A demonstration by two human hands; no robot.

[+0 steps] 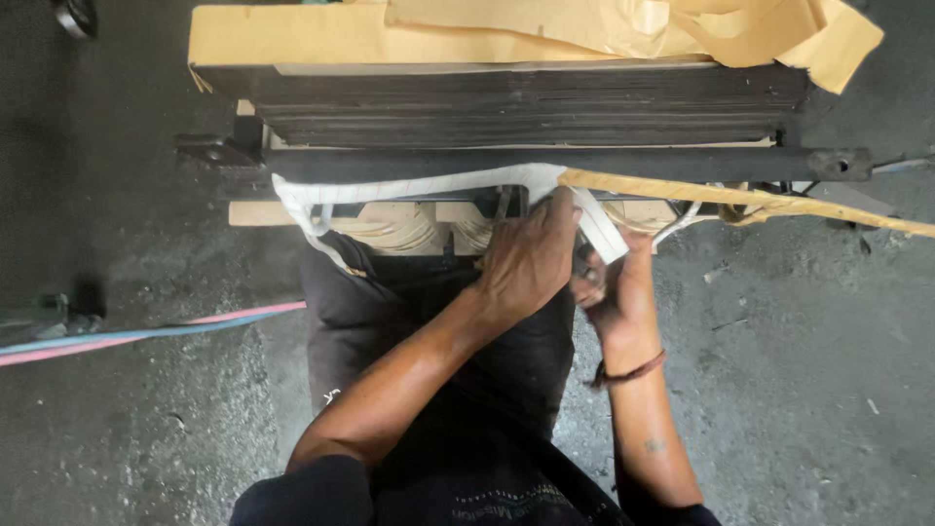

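A big block of dark stacked metal sheets (526, 107) stands on the floor in front of me, with a black bar (662, 163) across its front. A white cloth tape (409, 185) runs under that bar above tan wound coils (399, 229). My left hand (526, 258) reaches across to the right and presses its fingers on the tape's right end. My right hand (618, 292), with a cord bracelet at the wrist, is curled just beneath and grips the white strip's loose end. Something small and dark sits between the two hands, too hidden to name.
Crumpled tan paper (623, 24) lies over the top of the block. A yellowish strip (760, 200) trails off to the right edge. Pink and blue cables (146, 331) cross the rough grey floor at left. Black cloth (390, 292) covers my lap.
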